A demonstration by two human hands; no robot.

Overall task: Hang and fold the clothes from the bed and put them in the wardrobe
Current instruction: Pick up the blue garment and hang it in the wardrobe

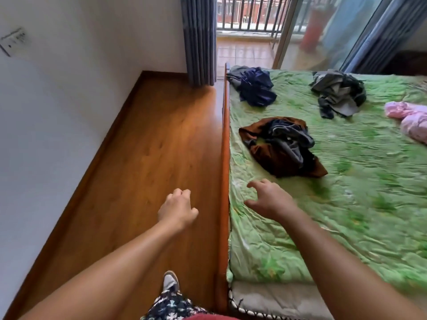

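Several heaps of clothes lie on a bed with a green quilt (pixel 346 204). Nearest is a brown and dark grey pile (pixel 283 146). Farther back lie a navy pile (pixel 255 88), a grey pile (pixel 338 93) and pink clothes (pixel 409 118) at the right edge. My right hand (pixel 268 197) hovers over the quilt just short of the brown pile, fingers spread and empty. My left hand (pixel 178 209) hangs over the wooden floor beside the bed, fingers loosely curled, holding nothing.
A wooden bed rail (pixel 225 181) runs between floor and quilt. The brown floor (pixel 150 169) stretches left to a white wall. Blue-grey curtains (pixel 198 40) and an open balcony door stand beyond the bed. My shoe (pixel 170 281) is on the floor below.
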